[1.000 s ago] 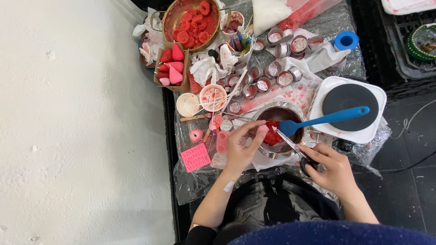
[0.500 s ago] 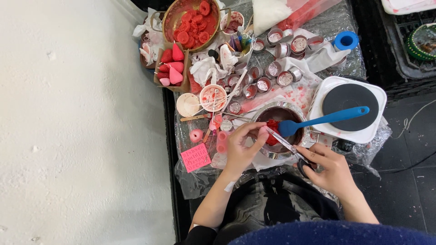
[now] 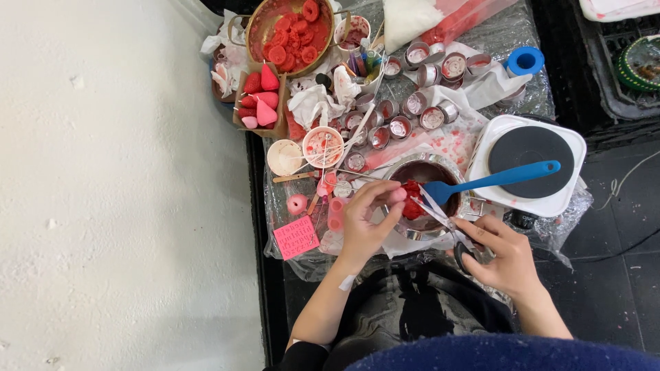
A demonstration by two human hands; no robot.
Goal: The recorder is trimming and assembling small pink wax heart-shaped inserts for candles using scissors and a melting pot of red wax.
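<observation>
My left hand [image 3: 366, 218] pinches a red wax piece [image 3: 411, 204] over a small metal pot [image 3: 450, 173] of dark red wax. My right hand [image 3: 500, 251] grips a pair of scissors [image 3: 445, 218] whose blades reach up to the red wax piece. A blue spatula [image 3: 492, 180] rests in the pot, its handle lying across a white hot plate [image 3: 528, 163] with a black round top.
Several small metal tins [image 3: 419, 103] crowd the plastic-covered table. A big bowl of red wax shapes [image 3: 291, 31] sits at the back, with a cardboard box of pink and red cones [image 3: 260, 100], white cups [image 3: 322, 145], a pink silicone mould [image 3: 296, 237] and a blue tape roll [image 3: 525, 60].
Both hands stay at the pot. The scissors have shifted slightly along the red wax piece; my left fingers have adjusted their pinch.
</observation>
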